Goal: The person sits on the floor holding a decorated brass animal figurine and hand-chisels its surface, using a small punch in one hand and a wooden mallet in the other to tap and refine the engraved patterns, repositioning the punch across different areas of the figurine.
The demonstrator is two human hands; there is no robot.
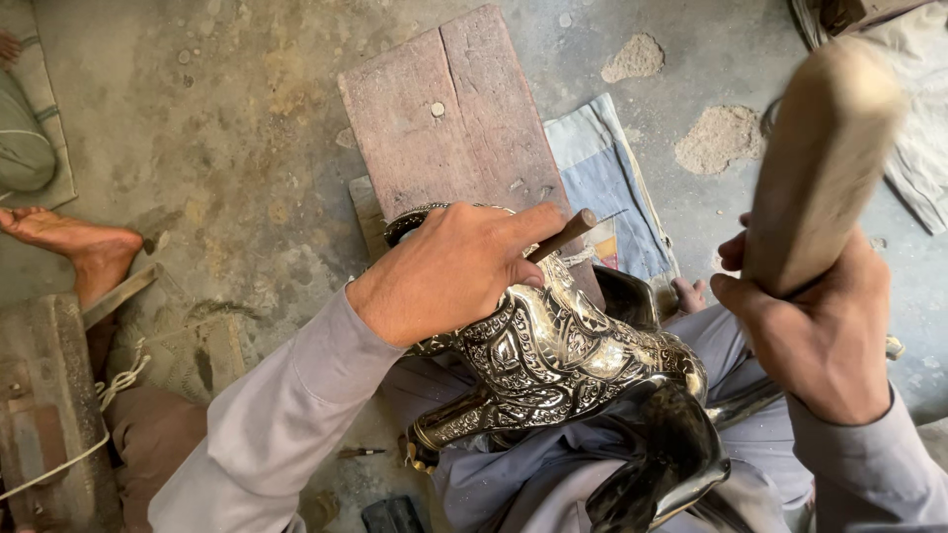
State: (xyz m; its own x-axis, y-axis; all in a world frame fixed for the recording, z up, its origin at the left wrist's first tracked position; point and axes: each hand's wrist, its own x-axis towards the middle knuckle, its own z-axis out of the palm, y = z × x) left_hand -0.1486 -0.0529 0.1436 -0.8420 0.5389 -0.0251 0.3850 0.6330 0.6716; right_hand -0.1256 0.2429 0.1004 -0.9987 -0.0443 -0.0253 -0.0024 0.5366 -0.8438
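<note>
My left hand [449, 271] grips a thin metal chisel [565, 235], its upper end sticking out past my fingers, and rests on an ornate, shiny engraved metal animal figure [558, 360] lying across my lap. My right hand [815, 331] is closed around a thick wooden mallet handle [820, 163], raised up toward the camera to the right of the figure. The chisel's tip is hidden under my left hand.
A worn wooden board [444, 109] lies on the concrete floor beyond the figure, with a blue cloth [607, 188] beside it. Another person's bare foot [74, 247] and a wooden block with rope [44, 405] are at left. A small tool [360, 452] lies on the floor.
</note>
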